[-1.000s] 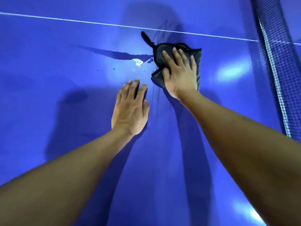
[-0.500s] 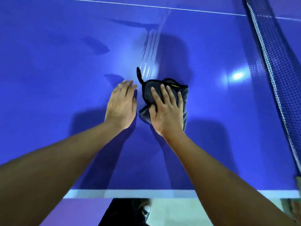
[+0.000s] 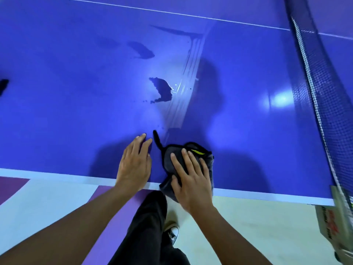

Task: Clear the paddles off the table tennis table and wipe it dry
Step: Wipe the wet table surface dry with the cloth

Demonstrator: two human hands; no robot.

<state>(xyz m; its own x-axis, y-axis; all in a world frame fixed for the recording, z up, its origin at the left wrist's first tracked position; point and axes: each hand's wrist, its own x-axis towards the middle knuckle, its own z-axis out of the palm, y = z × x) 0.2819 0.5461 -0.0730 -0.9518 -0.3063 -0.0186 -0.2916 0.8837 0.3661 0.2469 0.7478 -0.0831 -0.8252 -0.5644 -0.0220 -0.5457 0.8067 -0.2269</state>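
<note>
Head view. Blue table tennis table (image 3: 76, 115), glossy, with a white line (image 3: 57, 173) along its near edge and a thin white line (image 3: 172, 13) across the far part. The net (image 3: 315, 88) runs down the right side, and its post clamp (image 3: 336, 217) sits at the corner.

A dark wet patch (image 3: 162, 90) lies mid-table, with pale streaks (image 3: 183, 87) just beside it. A lamp glare (image 3: 280, 99) shows near the net.

The left hand (image 3: 133, 165) lies flat on the table by the near edge, fingers straight, holding nothing. The right hand (image 3: 191, 178) presses a dark grey cloth (image 3: 166, 161) flat with straight fingers. The cloth hangs partly over the edge.

Below is a cream floor (image 3: 248, 226) with a purple stripe (image 3: 114, 217), a black trouser leg (image 3: 147, 226) and a shoe (image 3: 172, 232). There is a dark shape (image 3: 2, 86) at the left border; I cannot tell what it is.
</note>
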